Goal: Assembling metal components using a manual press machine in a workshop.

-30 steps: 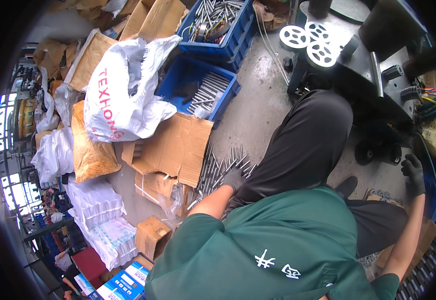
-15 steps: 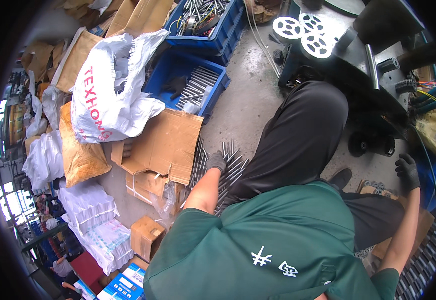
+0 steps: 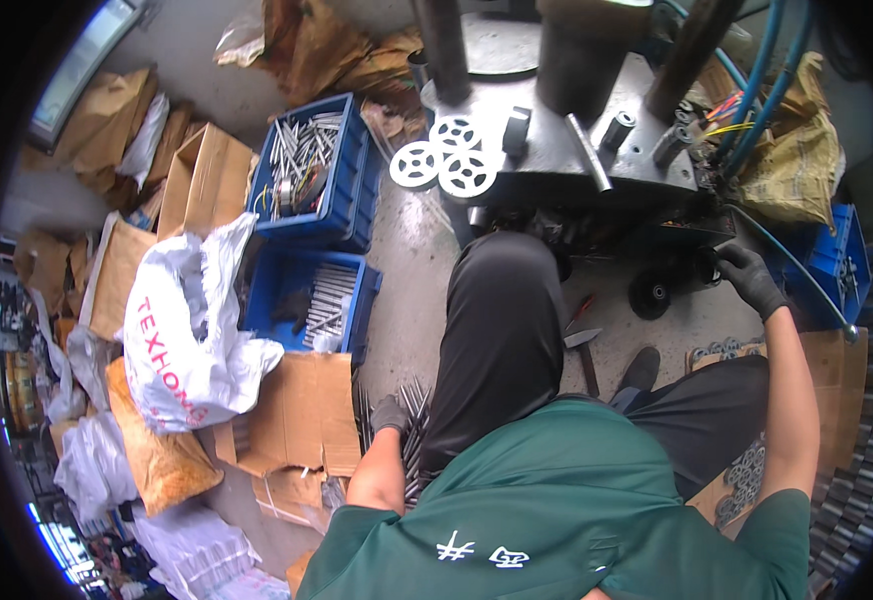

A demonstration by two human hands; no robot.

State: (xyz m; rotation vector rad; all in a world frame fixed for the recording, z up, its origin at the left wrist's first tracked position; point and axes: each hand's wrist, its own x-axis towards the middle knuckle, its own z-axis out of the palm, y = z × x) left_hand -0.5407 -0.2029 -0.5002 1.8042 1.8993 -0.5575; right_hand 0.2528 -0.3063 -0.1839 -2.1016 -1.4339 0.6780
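Note:
My left hand (image 3: pixel 389 413), in a dark grey glove, is down on a pile of slim metal rods (image 3: pixel 418 412) on the floor beside my left knee. Its fingers are curled among the rods, and whatever they grip is hidden. Over on the right, my gloved right hand (image 3: pixel 754 282) reaches out with its fingers stretched. The fingertips are at the edge of a black cylindrical part (image 3: pixel 701 268) below the machine; I cannot tell if they press on it. Next to that part lies a round black part with a hole in its middle (image 3: pixel 649 294).
The machine (image 3: pixel 557 187) stands in front, with white spoked discs (image 3: pixel 467 173) on its top. A hammer (image 3: pixel 586 358) lies between my legs. Blue bins (image 3: pixel 355 345) with rods, a cardboard box (image 3: pixel 307 405) and a white sack (image 3: pixel 182 330) are on the left. Grey rings (image 3: pixel 740 478) lie on cardboard at right.
My view has swung to the right. My right hand has moved forward to the black cylindrical part. The left hand remains at the rod pile, and the hammer has come into view.

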